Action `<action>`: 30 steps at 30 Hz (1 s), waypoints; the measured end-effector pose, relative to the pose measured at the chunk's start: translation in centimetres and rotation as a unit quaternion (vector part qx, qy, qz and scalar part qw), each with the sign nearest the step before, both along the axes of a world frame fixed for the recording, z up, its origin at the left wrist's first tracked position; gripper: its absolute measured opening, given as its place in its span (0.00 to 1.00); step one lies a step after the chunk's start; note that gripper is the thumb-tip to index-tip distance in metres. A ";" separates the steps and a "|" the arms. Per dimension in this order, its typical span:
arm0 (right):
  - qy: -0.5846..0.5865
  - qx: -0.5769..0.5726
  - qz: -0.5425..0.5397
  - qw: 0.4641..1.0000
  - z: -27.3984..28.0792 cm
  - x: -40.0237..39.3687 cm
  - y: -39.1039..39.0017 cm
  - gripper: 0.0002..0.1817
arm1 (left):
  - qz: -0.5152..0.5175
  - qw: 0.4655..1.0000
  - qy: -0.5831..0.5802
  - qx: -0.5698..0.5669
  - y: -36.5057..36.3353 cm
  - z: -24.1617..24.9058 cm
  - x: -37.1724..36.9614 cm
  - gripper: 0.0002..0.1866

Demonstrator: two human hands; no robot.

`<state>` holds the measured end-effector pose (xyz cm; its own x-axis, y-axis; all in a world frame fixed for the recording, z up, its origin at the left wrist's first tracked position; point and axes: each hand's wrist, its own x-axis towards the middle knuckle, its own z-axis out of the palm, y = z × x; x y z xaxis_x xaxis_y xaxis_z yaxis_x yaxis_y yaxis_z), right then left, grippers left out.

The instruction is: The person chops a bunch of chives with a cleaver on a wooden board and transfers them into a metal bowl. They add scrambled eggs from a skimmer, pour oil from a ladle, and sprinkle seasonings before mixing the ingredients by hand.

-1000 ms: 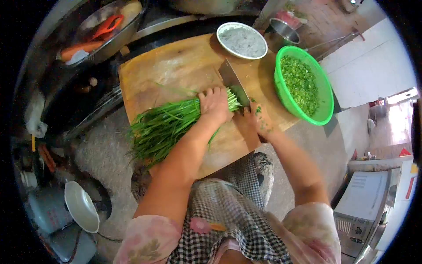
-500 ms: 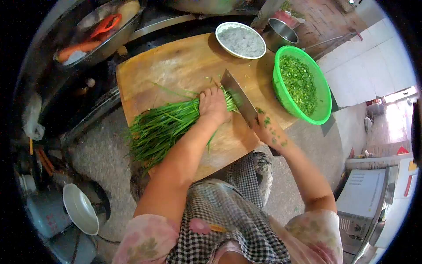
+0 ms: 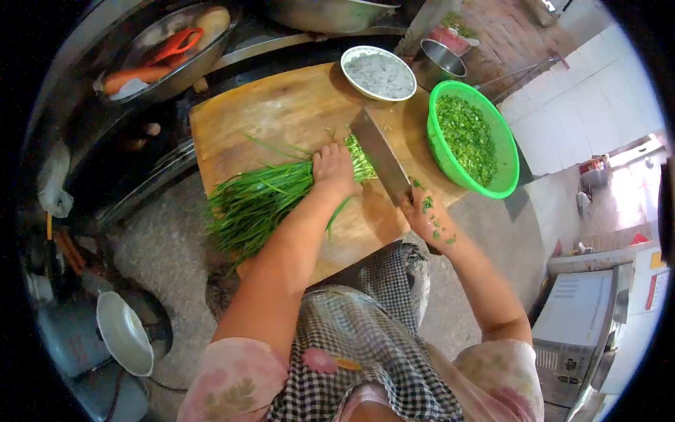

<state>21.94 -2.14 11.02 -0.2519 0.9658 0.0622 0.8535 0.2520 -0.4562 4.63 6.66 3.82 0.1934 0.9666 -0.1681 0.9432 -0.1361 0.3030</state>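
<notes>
Chopping step in hand: left hand (image 3: 335,171) presses down on the bundle of green chives (image 3: 264,200), fingers curled over the stems near the cut end. Bundle lies across the wooden cutting board (image 3: 281,112), uncut tails hanging off the board's near-left edge. Right hand (image 3: 427,216) is closed around the cleaver (image 3: 380,156) handle; blade sits just beside the left knuckles at the cut ends. Handle itself is hidden under the fist, so grip detail is probably a full wrap, can't confirm. Green bowl (image 3: 508,184) with chopped greens stands right of the board, touching its edge; white bowl (image 3: 349,56) at the far edge. Next move calls for sliding the left hand back along the stems, fingertips tucked clear of the blade, before another cut.
</notes>
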 end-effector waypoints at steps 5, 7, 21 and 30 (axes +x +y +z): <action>-0.026 -0.071 0.014 0.997 -1.2 0.4 1.1 0.12 | -0.001 0.999 -0.021 0.025 0.1 -1.0 -0.3 0.45; 0.001 -0.130 0.008 0.991 -0.9 -0.4 2.9 0.11 | -0.006 0.999 -0.025 0.033 0.2 -1.3 -0.4 0.44; -0.003 -0.041 -0.014 0.999 -0.9 -0.5 0.3 0.09 | 0.012 1.000 -0.008 0.015 -0.8 -0.2 -1.0 0.50; -0.022 -0.123 0.002 0.992 -3.2 -2.1 4.5 0.08 | 0.003 0.998 -0.046 0.048 -0.5 -1.8 -1.4 0.46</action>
<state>19.82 2.41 7.82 -0.2523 0.9496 -0.1863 0.8736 0.1407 -0.4658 3.19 6.21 2.04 0.1972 0.9787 -0.0564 0.9129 -0.1623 0.3746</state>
